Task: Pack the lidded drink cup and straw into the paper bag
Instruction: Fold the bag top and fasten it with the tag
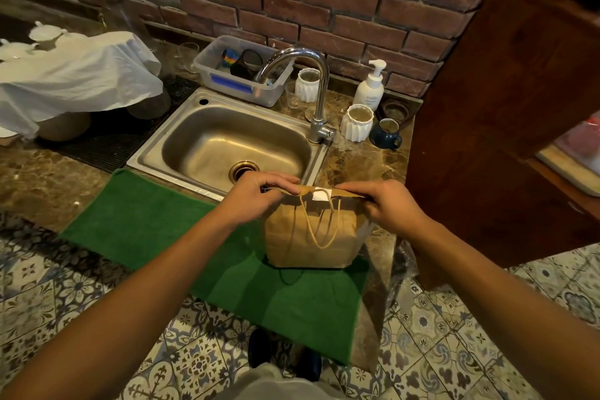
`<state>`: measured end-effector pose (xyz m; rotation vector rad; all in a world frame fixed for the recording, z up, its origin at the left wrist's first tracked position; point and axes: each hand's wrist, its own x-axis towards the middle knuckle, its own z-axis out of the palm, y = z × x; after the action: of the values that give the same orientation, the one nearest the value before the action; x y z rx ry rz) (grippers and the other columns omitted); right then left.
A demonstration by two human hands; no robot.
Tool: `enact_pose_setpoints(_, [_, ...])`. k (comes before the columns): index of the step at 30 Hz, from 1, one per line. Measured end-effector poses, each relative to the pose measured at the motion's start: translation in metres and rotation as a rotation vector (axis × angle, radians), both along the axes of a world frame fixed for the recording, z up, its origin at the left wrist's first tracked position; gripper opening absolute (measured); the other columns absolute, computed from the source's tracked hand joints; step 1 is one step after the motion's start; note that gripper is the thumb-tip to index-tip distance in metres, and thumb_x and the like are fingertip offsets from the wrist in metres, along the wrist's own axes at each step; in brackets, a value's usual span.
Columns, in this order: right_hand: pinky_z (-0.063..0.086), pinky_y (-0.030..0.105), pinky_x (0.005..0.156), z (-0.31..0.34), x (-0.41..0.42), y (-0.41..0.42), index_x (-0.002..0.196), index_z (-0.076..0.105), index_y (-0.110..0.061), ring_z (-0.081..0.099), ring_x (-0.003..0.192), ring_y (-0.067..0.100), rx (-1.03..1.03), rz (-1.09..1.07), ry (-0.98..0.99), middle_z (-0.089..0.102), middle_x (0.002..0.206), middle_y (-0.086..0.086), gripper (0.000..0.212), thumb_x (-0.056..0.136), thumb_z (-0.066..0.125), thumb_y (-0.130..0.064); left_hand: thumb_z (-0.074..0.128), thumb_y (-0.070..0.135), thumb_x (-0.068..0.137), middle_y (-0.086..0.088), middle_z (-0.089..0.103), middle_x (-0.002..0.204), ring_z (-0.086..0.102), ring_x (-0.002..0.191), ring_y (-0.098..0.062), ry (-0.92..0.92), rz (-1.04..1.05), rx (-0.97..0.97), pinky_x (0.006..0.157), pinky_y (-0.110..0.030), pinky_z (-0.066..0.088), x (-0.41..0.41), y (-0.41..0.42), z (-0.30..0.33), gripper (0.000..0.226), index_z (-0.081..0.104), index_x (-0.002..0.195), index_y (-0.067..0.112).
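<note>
A brown paper bag [311, 237] stands upright on a green mat [156, 224] at the counter's front edge. Its top is pressed flat and closed, with a white sticker [321, 195] at the middle of the fold. Twine handles hang down its front. My left hand [256, 195] pinches the left end of the folded top. My right hand [386, 204] pinches the right end. The lidded drink cup and the straw are not visible; the closed bag hides whatever is inside.
A steel sink [233, 143] with a curved tap [311, 88] lies just behind the bag. Around it stand a plastic tub [240, 81], white ribbed cups [356, 122], a pump bottle [370, 88] and a blue mug [386, 135]. A dark wooden cabinet [506, 107] rises at the right.
</note>
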<state>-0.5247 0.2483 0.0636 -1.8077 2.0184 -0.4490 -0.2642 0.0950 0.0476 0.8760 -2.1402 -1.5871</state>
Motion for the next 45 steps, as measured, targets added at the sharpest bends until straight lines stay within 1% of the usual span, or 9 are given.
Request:
enact_pose_setpoints(3, [0.056,0.044,0.098,-0.004,0.002,0.006,0.134,0.064,-0.042,0.067,0.121,0.015,-0.077,-0.001,0.059,0.072,0.129,-0.012,0.067,0.082,0.069,0.000,0.053,0.020,0.091,0.014,0.069,0.124,0.057,0.123,-0.008,-0.049,-0.058,0.070,0.107,-0.045,0.046,0.002,0.001,0.009,0.031,0.081,0.087,0.033])
enact_pose_setpoints(7, [0.058,0.042,0.094,-0.006,0.007,0.011,0.133,0.067,-0.036,0.069,0.118,0.017,-0.174,0.039,0.107,0.073,0.127,-0.008,0.062,0.080,0.073,-0.004,0.063,0.044,0.093,0.007,0.074,0.104,0.067,0.100,-0.011,-0.157,-0.046,-0.169,0.095,-0.045,0.053,-0.019,-0.002,0.020,0.023,0.075,0.098,0.025])
enact_pose_setpoints(10, [0.058,0.039,0.093,-0.006,0.010,0.010,0.129,0.070,-0.035,0.070,0.115,0.015,-0.190,0.026,0.116,0.074,0.124,-0.009,0.056,0.081,0.072,-0.006,0.064,0.056,0.088,0.002,0.067,0.129,0.061,0.118,-0.014,-0.338,-0.241,-0.285,0.098,-0.038,0.051,-0.031,-0.008,0.017,0.057,0.058,0.136,0.027])
enact_pose_setpoints(14, [0.058,0.042,0.093,-0.007,0.007,0.009,0.122,0.071,-0.033,0.071,0.108,0.012,-0.161,-0.086,0.067,0.076,0.116,-0.011,0.046,0.086,0.068,-0.005,0.044,0.080,0.082,0.006,0.075,0.109,0.067,0.097,-0.013,-0.457,-0.405,-0.417,0.085,-0.042,0.054,-0.027,-0.015,0.009,0.069,0.073,0.120,0.030])
enact_pose_setpoints(24, [0.052,0.046,0.097,-0.001,-0.002,-0.002,0.127,0.069,-0.031,0.063,0.116,0.022,0.046,-0.094,0.078,0.073,0.123,-0.004,0.042,0.091,0.065,-0.010,0.059,0.049,0.094,0.002,0.074,0.101,0.064,0.090,-0.017,-0.460,-0.353,-0.521,0.082,-0.045,0.052,-0.028,-0.008,0.002,0.035,0.074,0.112,0.023])
enact_pose_setpoints(30, [0.038,0.042,0.113,0.030,0.008,-0.014,0.150,0.046,-0.027,0.045,0.139,0.023,0.121,0.012,0.144,0.052,0.152,0.000,0.073,0.085,0.080,-0.032,0.050,0.054,0.095,0.003,0.071,0.100,0.063,0.090,-0.016,-0.368,-0.363,-0.387,0.079,-0.040,0.051,-0.024,-0.005,0.000,0.042,0.071,0.114,0.022])
enact_pose_setpoints(38, [0.048,0.031,0.099,0.035,0.018,-0.028,0.136,0.060,-0.026,0.059,0.120,0.016,0.163,0.019,-0.040,0.063,0.136,-0.003,0.053,0.086,0.073,-0.017,0.058,0.043,0.091,0.000,0.071,0.114,0.064,0.102,-0.019,-0.397,-0.475,-0.351,0.093,-0.046,0.051,-0.019,-0.014,0.004,0.039,0.067,0.123,0.021])
enact_pose_setpoints(41, [0.052,0.041,0.100,0.030,0.016,-0.029,0.145,0.048,-0.038,0.061,0.114,0.015,0.309,0.118,0.140,0.065,0.129,-0.010,0.069,0.083,0.076,-0.026,0.059,0.035,0.091,-0.001,0.072,0.108,0.064,0.097,-0.019,-0.411,-0.477,-0.359,0.091,-0.048,0.051,-0.020,-0.017,0.008,0.032,0.069,0.117,0.018])
enact_pose_setpoints(45, [0.058,0.042,0.082,0.010,0.007,-0.026,0.129,0.062,-0.043,0.072,0.096,0.021,0.132,0.118,0.315,0.077,0.105,-0.008,0.041,0.090,0.067,-0.032,0.066,0.037,0.088,0.003,0.070,0.119,0.063,0.105,-0.017,-0.459,-0.489,-0.341,0.093,-0.040,0.051,-0.020,-0.018,0.014,0.047,0.061,0.134,0.029])
